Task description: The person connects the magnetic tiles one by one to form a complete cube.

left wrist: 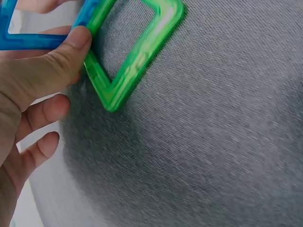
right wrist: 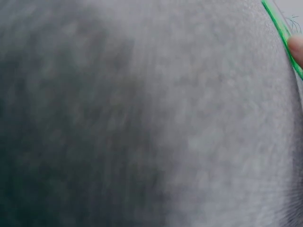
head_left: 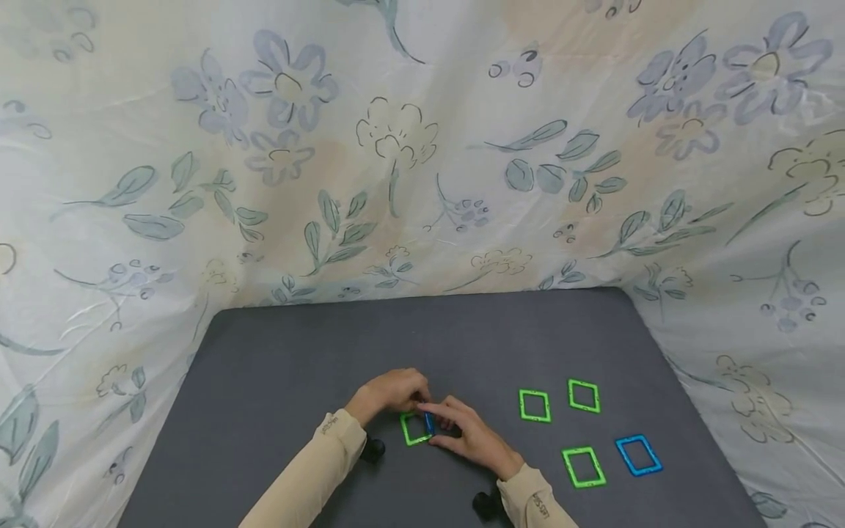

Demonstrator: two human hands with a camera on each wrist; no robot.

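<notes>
A green square frame tile (head_left: pixel 417 442) lies on the grey table between the hands. A blue square frame tile (head_left: pixel 430 424) stands raised along its right edge, the two edges touching in the left wrist view. My left hand (head_left: pixel 394 390) pinches the blue tile near that joint, its thumb (left wrist: pixel 78 40) over the edge and the other fingers partly hidden behind. From the right, my right hand (head_left: pixel 472 434) holds the blue tile between thumb and forefinger. In the right wrist view, only a fingertip (right wrist: pixel 296 46) and a green edge (right wrist: pixel 278 22) show.
To the right on the table (head_left: pixel 297 352) lie three more green square tiles (head_left: pixel 535 419) (head_left: pixel 584 408) (head_left: pixel 587 484) and one blue square tile (head_left: pixel 639 471), spaced apart. A flowered cloth (head_left: pixel 396 242) hangs behind the table's far edge.
</notes>
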